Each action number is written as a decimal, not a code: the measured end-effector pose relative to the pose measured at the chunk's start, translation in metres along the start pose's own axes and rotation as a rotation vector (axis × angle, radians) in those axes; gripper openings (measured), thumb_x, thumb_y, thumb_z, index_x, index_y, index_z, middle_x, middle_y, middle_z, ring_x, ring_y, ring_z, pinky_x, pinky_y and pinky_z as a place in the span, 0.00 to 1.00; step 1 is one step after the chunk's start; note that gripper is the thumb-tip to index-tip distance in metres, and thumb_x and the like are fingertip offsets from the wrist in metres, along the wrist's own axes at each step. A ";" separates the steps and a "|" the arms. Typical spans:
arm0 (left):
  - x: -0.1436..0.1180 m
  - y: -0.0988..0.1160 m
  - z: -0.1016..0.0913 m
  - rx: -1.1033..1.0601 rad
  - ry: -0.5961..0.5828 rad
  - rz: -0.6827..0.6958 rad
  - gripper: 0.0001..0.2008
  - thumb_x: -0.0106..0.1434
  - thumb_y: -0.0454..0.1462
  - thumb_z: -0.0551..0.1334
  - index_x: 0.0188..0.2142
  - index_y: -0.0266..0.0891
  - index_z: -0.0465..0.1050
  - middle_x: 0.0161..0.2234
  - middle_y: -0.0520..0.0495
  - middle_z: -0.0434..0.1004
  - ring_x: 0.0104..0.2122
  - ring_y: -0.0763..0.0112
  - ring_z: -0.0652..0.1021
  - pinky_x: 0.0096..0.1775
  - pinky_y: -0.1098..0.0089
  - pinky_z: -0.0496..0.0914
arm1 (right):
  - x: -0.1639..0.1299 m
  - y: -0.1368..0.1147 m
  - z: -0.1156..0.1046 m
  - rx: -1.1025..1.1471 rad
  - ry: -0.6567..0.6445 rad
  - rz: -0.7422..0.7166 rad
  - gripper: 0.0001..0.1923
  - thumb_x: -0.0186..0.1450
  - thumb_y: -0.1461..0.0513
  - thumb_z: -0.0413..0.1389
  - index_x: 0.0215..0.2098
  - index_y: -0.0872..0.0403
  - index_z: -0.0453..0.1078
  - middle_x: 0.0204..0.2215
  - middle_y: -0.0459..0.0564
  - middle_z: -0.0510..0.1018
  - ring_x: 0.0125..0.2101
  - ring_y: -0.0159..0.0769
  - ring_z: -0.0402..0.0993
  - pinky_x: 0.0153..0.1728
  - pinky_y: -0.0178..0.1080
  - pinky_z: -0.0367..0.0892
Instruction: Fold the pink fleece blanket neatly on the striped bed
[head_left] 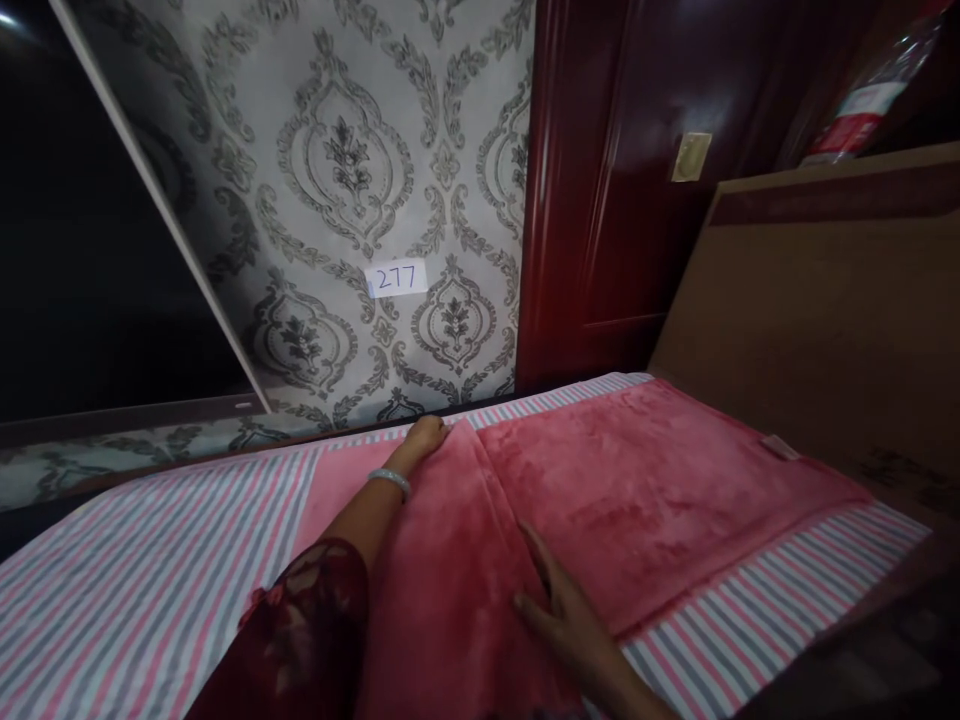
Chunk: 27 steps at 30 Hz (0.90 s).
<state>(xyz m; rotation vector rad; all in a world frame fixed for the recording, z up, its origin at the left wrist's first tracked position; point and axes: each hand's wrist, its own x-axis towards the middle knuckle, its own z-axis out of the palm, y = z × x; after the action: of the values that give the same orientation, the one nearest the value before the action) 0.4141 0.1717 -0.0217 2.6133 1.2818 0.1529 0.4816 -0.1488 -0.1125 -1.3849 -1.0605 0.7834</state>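
Observation:
A red fleece blanket [645,480] lies spread over a bed with a pink, grey and white striped sheet [150,580]. My left hand [422,440] reaches to the far edge of the bed and grips a folded corner of the blanket there. A pale bangle [390,480] sits on that wrist, and a dark red lace sleeve [300,640] covers the arm. My right hand [559,605] rests flat on the blanket, fingers together along a fold line.
A brown wooden headboard [810,330] stands at the right. Patterned grey wallpaper with a label reading 277 [396,278] is behind the bed, beside a dark red door [615,180]. A plastic bottle [862,100] lies on the headboard's top.

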 end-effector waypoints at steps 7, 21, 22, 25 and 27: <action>-0.006 -0.018 0.016 -0.003 0.109 0.006 0.16 0.70 0.41 0.51 0.40 0.38 0.76 0.45 0.37 0.80 0.46 0.59 0.78 0.44 0.66 0.67 | -0.008 0.001 -0.011 0.162 -0.002 0.151 0.40 0.57 0.56 0.59 0.67 0.48 0.57 0.67 0.52 0.60 0.66 0.44 0.54 0.66 0.51 0.49; -0.039 -0.104 -0.040 -0.049 -0.008 -0.019 0.18 0.64 0.44 0.53 0.38 0.35 0.77 0.40 0.38 0.81 0.43 0.57 0.78 0.46 0.65 0.68 | -0.009 -0.010 -0.015 0.262 -0.012 0.172 0.42 0.54 0.42 0.65 0.62 0.49 0.64 0.64 0.57 0.65 0.64 0.51 0.60 0.64 0.56 0.55; -0.049 -0.113 -0.045 -0.049 -0.002 -0.038 0.18 0.64 0.44 0.53 0.37 0.35 0.77 0.39 0.38 0.81 0.43 0.56 0.78 0.46 0.65 0.68 | -0.010 -0.010 -0.015 0.258 -0.018 0.182 0.43 0.54 0.42 0.64 0.62 0.49 0.64 0.64 0.58 0.65 0.63 0.51 0.60 0.63 0.56 0.56; -0.072 -0.131 -0.054 -0.067 0.018 -0.072 0.16 0.61 0.43 0.54 0.35 0.37 0.77 0.38 0.42 0.82 0.42 0.59 0.78 0.45 0.66 0.69 | -0.011 -0.011 -0.016 0.246 -0.047 0.208 0.42 0.54 0.41 0.63 0.62 0.49 0.63 0.64 0.57 0.65 0.62 0.52 0.63 0.60 0.55 0.62; -0.081 -0.135 -0.055 -0.095 0.027 -0.077 0.15 0.60 0.44 0.55 0.34 0.38 0.77 0.38 0.44 0.82 0.40 0.61 0.78 0.42 0.68 0.69 | -0.012 -0.011 -0.015 0.229 -0.045 0.205 0.42 0.54 0.41 0.63 0.61 0.49 0.64 0.63 0.57 0.66 0.61 0.52 0.64 0.59 0.55 0.64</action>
<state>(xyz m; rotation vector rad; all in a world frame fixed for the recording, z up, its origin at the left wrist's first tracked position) 0.2501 0.1966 -0.0013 2.4865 1.3482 0.2308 0.4899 -0.1662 -0.1009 -1.2965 -0.8414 1.0570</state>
